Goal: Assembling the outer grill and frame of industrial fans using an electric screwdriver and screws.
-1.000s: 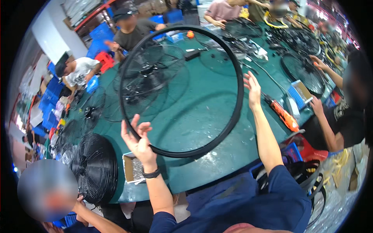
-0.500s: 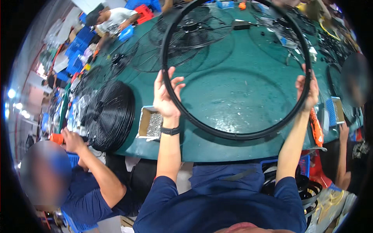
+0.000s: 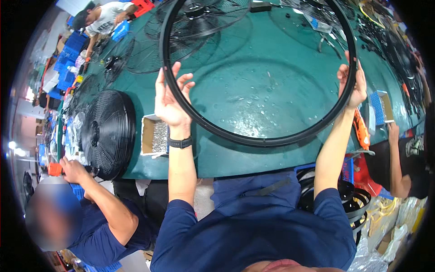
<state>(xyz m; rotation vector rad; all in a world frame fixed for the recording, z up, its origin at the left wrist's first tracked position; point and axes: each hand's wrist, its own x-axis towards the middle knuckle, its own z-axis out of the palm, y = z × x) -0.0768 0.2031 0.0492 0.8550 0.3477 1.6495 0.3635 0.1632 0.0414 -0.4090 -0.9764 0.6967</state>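
A large black ring (image 3: 272,142) is held up over the green table (image 3: 253,95), its top edge running out of the picture. My left hand (image 3: 172,102) bears its left side, the rim lying between palm and partly spread fingers. On the opposite side my right hand (image 3: 355,85) is wrapped round the rim, some fingers showing inside the ring. Beside my left wrist stands an open cardboard box (image 3: 154,134) of small metal pieces. An orange-handled tool (image 3: 361,130) lies close to my right forearm.
Stacked black fan grilles (image 3: 108,133) stand at the left, near a co-worker's hand (image 3: 74,171). Wire grilles with a motor (image 3: 195,10) lie at the far side. Pliers (image 3: 331,43) and a blue box (image 3: 380,106) are to the right, with another person's hand (image 3: 393,132) nearby.
In the picture, the ring and both my hands sit a little further left and higher. The table and things around it have also shifted left and up. My hold on the ring looks the same.
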